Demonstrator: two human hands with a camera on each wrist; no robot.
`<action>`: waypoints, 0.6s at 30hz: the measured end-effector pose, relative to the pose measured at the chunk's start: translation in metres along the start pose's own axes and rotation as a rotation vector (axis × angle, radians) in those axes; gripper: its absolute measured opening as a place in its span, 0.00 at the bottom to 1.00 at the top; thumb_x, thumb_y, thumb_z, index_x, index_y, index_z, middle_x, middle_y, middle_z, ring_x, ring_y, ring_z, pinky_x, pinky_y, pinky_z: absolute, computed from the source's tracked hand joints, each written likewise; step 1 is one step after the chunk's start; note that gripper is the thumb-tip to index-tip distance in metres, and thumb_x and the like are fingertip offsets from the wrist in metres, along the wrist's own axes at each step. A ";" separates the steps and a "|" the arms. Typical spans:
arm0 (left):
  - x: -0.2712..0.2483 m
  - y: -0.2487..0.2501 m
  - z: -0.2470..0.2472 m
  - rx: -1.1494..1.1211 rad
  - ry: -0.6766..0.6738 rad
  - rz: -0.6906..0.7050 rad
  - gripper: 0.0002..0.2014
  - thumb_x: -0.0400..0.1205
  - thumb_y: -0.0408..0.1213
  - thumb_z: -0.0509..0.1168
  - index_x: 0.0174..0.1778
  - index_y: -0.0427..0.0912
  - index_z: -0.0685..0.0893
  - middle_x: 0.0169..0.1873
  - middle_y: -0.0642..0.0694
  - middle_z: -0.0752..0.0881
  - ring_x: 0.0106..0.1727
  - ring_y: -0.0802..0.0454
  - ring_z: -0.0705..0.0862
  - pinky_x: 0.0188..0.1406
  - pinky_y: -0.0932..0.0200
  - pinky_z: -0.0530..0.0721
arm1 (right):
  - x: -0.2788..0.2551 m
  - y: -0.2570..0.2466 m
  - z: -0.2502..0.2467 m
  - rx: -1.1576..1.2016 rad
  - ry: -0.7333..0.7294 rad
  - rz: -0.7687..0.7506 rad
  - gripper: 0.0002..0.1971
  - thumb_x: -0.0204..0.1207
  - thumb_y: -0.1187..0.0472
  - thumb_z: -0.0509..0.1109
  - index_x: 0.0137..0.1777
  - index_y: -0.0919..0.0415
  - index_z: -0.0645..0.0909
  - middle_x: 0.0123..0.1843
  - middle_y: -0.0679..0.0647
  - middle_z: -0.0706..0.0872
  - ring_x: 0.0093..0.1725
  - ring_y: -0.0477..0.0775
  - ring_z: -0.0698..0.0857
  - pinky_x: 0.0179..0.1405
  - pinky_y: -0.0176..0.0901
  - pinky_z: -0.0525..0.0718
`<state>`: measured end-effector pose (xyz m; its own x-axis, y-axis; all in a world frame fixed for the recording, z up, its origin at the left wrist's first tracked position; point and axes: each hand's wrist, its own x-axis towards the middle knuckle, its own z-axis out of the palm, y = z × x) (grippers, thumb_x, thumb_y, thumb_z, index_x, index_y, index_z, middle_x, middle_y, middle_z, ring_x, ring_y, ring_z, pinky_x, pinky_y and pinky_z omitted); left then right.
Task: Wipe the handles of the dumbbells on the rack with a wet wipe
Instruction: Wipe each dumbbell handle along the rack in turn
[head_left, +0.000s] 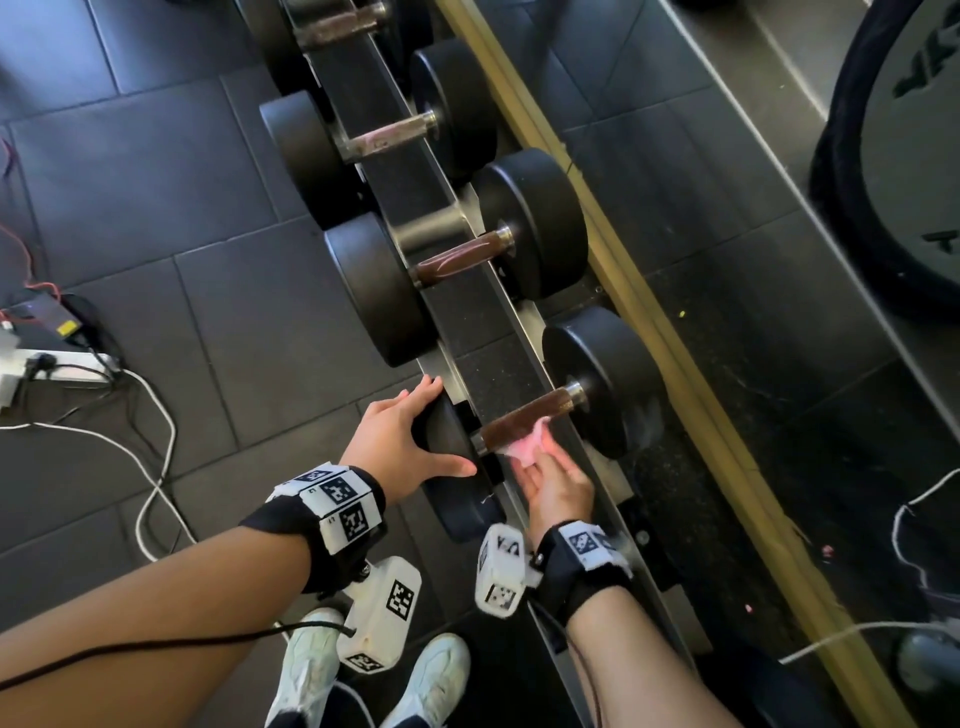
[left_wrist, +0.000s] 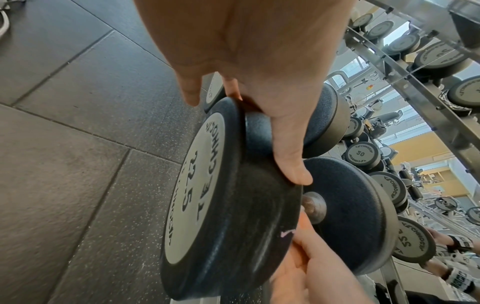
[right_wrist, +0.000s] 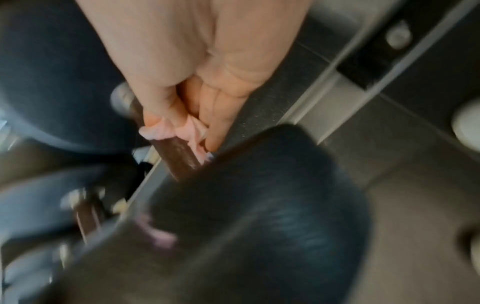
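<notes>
The nearest dumbbell lies across the rack, its brown handle between two black heads. My right hand reaches up from below and holds a pinkish wet wipe against the handle's underside. In the blurred right wrist view, thumb and fingers pinch the wipe around the handle. My left hand rests on the near head, fingers straight, thumb spread. The left wrist view shows that thumb on the rim of the head marked 22.5.
More dumbbells sit further up the rack. A power strip and cables lie on the black floor tiles at left. My shoes stand close to the rack. A wood-framed mirror edge runs along the right, with a large weight plate beyond.
</notes>
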<state>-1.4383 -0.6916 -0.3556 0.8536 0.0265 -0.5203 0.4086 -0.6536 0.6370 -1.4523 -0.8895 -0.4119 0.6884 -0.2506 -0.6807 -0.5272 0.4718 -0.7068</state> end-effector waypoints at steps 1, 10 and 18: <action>0.000 0.000 0.000 0.004 0.002 0.000 0.56 0.61 0.60 0.81 0.83 0.63 0.58 0.81 0.66 0.61 0.83 0.57 0.55 0.80 0.56 0.58 | -0.002 0.002 -0.003 -0.055 -0.055 -0.011 0.08 0.78 0.61 0.75 0.51 0.49 0.93 0.51 0.57 0.93 0.54 0.53 0.92 0.51 0.40 0.89; 0.000 -0.001 0.001 -0.018 -0.005 0.000 0.55 0.61 0.60 0.81 0.83 0.66 0.57 0.81 0.67 0.61 0.82 0.60 0.54 0.79 0.55 0.58 | 0.012 -0.020 0.000 0.181 0.099 -0.148 0.15 0.74 0.72 0.74 0.60 0.64 0.88 0.56 0.59 0.92 0.58 0.53 0.91 0.60 0.42 0.88; -0.002 0.002 -0.001 -0.032 -0.011 0.000 0.55 0.63 0.57 0.81 0.83 0.64 0.57 0.81 0.65 0.62 0.82 0.58 0.55 0.80 0.52 0.59 | -0.004 0.022 0.002 -0.247 -0.011 0.067 0.04 0.70 0.58 0.81 0.44 0.54 0.94 0.46 0.53 0.94 0.49 0.51 0.93 0.52 0.44 0.88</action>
<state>-1.4388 -0.6927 -0.3528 0.8501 0.0175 -0.5264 0.4184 -0.6295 0.6548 -1.4659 -0.8767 -0.4246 0.6526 -0.2160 -0.7262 -0.6763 0.2662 -0.6869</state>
